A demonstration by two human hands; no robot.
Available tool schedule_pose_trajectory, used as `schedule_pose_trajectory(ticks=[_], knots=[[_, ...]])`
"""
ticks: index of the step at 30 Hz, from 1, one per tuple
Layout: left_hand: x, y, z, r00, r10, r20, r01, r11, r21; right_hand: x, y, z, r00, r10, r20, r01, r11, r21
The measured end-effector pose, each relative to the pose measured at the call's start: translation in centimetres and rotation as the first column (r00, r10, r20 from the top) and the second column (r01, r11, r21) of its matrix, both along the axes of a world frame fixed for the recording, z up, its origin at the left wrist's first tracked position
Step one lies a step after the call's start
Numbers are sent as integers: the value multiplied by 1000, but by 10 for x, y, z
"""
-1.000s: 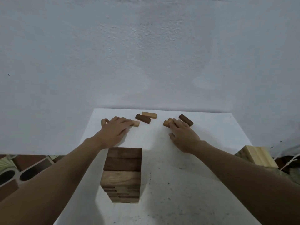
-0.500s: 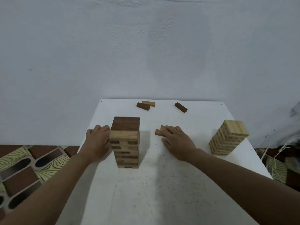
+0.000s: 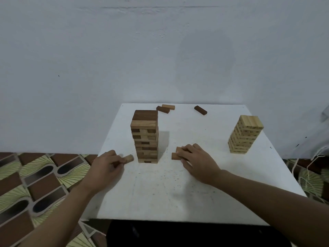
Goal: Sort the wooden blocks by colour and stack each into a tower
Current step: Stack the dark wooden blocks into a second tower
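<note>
Both hands are busy: the left hand (image 3: pixel 106 166) pinches a tan block (image 3: pixel 128 158) whose long axis aims right, at the foot of the mixed tower (image 3: pixel 145 138). The right hand (image 3: pixel 195 161) curls over two tan blocks (image 3: pixel 175 155) lying side by side, lengthwise left to right, on the bench (image 3: pixel 195 193). Far right stands the pale tower (image 3: pixel 244 134).

Pretty dim, flat indoor light with a cool bluish cast. The mixed tower (image 3: pixel 145 136) throws a soft shadow to its right on the white table (image 3: pixel 178 193) (so light's from the left). Whole frame's soft, left hand (image 3: pixel 105 168) slightly smeared, edges stretched wide-angle.
</note>
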State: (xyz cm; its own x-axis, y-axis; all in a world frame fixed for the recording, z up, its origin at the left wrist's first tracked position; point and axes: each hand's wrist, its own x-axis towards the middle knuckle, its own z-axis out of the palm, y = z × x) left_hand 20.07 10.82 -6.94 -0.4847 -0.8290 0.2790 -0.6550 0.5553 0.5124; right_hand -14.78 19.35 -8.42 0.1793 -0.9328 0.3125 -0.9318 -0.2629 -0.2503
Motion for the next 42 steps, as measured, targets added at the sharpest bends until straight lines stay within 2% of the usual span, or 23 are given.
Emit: schedule_pose_trajectory(ticks=[4,10,17,26,31,36,42], knots=[[9,22,5,999,-49,10,49,998,44,10,17,-1,998,20,67,-17,999,-37],[8,49,15,968,-247,48,240,963,122,17,38,-1,981,35,192,-37,999,3],[-25,69,9,914,-402,50,392,910,137,12,49,7,974,61,217,-81,993,82],[-82,71,-3,884,-468,18,467,884,39,4,46,15,982,59,182,-81,989,120],[-104,68,-5,899,-435,44,437,899,-21,4,43,11,982,41,186,-72,985,158],[-119,74,-6,908,-418,-13,418,908,11,5,45,8,977,30,210,-68,981,179],[-127,77,-6,936,-352,-32,352,922,159,10,43,12,968,58,244,-103,979,175]])
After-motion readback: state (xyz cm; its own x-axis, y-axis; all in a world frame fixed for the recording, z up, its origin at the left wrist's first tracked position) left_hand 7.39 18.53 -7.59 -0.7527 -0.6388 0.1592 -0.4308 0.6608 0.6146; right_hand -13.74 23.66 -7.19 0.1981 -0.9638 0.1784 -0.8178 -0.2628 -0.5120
